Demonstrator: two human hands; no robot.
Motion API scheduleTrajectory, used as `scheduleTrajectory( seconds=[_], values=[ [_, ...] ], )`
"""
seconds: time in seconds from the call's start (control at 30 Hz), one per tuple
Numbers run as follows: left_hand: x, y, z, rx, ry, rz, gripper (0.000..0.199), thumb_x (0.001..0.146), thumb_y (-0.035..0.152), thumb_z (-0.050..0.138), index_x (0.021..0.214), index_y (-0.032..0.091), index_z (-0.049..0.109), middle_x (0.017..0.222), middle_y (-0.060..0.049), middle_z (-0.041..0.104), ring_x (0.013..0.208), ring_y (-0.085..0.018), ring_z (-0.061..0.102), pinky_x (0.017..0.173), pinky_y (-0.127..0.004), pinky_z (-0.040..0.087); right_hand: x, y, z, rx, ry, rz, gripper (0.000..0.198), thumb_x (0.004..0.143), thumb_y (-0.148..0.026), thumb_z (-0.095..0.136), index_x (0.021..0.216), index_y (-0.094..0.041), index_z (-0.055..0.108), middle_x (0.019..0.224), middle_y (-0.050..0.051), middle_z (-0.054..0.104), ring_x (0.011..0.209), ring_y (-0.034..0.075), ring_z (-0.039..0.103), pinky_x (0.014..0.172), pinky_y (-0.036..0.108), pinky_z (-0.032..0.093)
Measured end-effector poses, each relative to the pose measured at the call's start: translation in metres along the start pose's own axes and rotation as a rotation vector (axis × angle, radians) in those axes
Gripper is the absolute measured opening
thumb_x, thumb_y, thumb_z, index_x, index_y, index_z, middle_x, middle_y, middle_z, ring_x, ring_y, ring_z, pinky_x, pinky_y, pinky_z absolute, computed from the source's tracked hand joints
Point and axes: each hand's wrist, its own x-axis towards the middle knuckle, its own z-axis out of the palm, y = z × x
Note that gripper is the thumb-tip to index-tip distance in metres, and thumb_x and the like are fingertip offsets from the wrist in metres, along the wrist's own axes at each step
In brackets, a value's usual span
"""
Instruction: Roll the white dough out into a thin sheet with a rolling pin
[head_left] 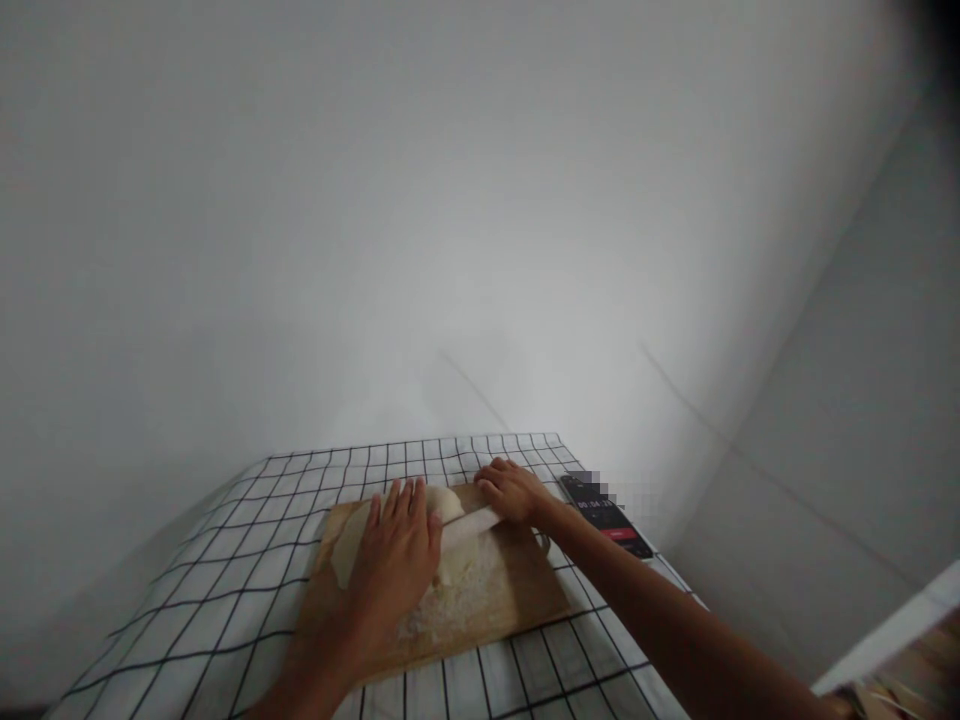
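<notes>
Two bare hands work over a wooden cutting board point(517, 590) low in the centre of the frame. The left hand point(397, 555) lies flat, fingers stretched and together, pressing down on a pale white vegetable point(442, 500) at the board's upper left; it grips nothing, only holds the piece steady. The right hand point(514, 492), at the board's upper right edge, is closed around the handle of a knife point(472, 523), whose light blade runs leftward to the vegetable just beside the left fingertips. A heap of white shredded pieces point(457, 595) sits on the board below the blade. The board rests on a white tablecloth with a black grid point(225, 590). A dark phone point(611, 520) with a lit screen lies right of the board, near the right wrist. A plain wall fills the upper frame.
</notes>
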Motion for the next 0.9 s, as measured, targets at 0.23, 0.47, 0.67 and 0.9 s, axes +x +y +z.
scheduleTrajectory(
  seconds=[0.23, 0.47, 0.67, 0.9],
  values=[
    [-0.013, 0.010, -0.002, -0.034, 0.041, 0.016, 0.049, 0.102, 0.029, 0.038, 0.142, 0.004, 0.052, 0.149, -0.025, 0.056, 0.143, -0.038, 0.048, 0.117, -0.061, 0.039, -0.045, -0.017, -0.007, 0.028, 0.047, 0.073, 0.052, 0.106, -0.037, 0.030, 0.147, -0.018, 0.055, 0.155, 0.014, 0.052, 0.140, 0.028, 0.051, 0.113, 0.045, 0.042],
    [-0.037, 0.020, -0.005, -0.099, 0.147, 0.065, 0.055, 0.103, 0.034, 0.039, 0.149, 0.004, 0.044, 0.155, -0.024, 0.050, 0.147, -0.034, 0.044, 0.116, -0.054, 0.045, -0.092, -0.031, -0.005, 0.071, 0.129, 0.034, 0.053, 0.108, -0.037, 0.024, 0.142, -0.018, 0.060, 0.151, 0.011, 0.057, 0.143, 0.025, 0.049, 0.119, 0.043, 0.039],
    [-0.045, 0.021, -0.009, -0.101, 0.165, 0.096, 0.053, 0.104, 0.032, 0.038, 0.150, 0.007, 0.043, 0.153, -0.022, 0.052, 0.145, -0.031, 0.048, 0.116, -0.051, 0.046, -0.103, -0.031, 0.000, 0.084, 0.169, 0.031, 0.054, 0.109, -0.040, 0.024, 0.144, -0.019, 0.059, 0.153, 0.010, 0.055, 0.146, 0.025, 0.045, 0.121, 0.043, 0.037],
    [-0.026, 0.013, 0.011, -0.068, 0.125, 0.045, 0.051, 0.104, 0.036, 0.042, 0.143, 0.005, 0.052, 0.147, -0.026, 0.057, 0.140, -0.037, 0.052, 0.111, -0.057, 0.049, -0.044, -0.020, -0.004, 0.008, 0.094, 0.050, 0.056, 0.109, -0.040, 0.021, 0.139, -0.018, 0.064, 0.149, 0.011, 0.059, 0.144, 0.024, 0.048, 0.118, 0.041, 0.038]
  ],
)
